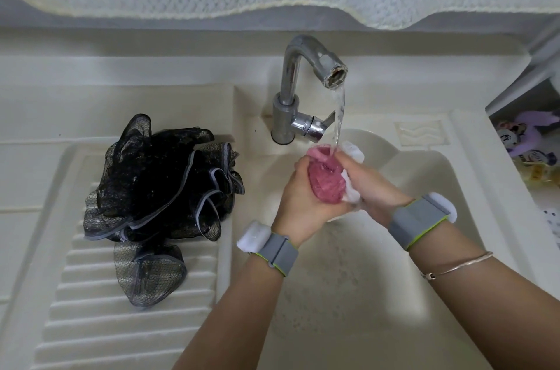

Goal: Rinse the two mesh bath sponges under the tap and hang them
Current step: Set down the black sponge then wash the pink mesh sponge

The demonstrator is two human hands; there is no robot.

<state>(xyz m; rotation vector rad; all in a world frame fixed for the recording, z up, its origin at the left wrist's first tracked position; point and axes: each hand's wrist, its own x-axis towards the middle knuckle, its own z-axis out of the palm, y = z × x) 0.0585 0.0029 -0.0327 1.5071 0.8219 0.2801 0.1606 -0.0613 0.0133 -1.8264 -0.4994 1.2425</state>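
at nine o'clock a loose black mesh bath sponge with grey-edged ruffles [157, 206] lies untouched on the ribbed cream draining board [91, 324], well apart from both hands. toward the centre, the left hand [303, 203] curls its fingers round the left side of a bunched pink and white mesh bath sponge [328, 181], grasping it. at twelve o'clock from the hands stands a curved chrome tap [298, 78], its stream of running water [339, 118] falling onto the top of the pink sponge. the right hand [372, 185] clasps the sponge's right side, over the cream sink basin [424, 248]. both wrists wear grey bands. at three o'clock a purple plush toy [527, 139] sits beside the sink.
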